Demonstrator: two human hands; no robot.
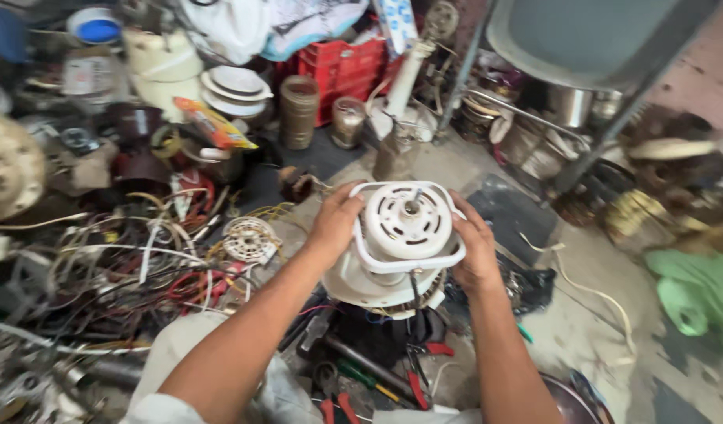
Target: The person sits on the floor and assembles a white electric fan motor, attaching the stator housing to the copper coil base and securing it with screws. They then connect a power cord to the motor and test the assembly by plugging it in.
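A white electric motor (407, 228) with a round vented top cover, a squarish white frame and a short metal shaft sits upright in the middle of the view. My left hand (335, 222) grips its left side and my right hand (474, 247) grips its right side. Copper windings and a few thin wires show under the motor's lower shell. Below it lie pliers with red handles (416, 386) and a green-handled tool (360, 377) on a dark cloth.
A tangle of wires and cords (134, 259) fills the left. A small round white grille (249, 239) lies near my left forearm. Red crates (342, 67), metal cans, white lids and a metal stand's legs (605, 137) crowd the back. A green bag (699, 290) lies right.
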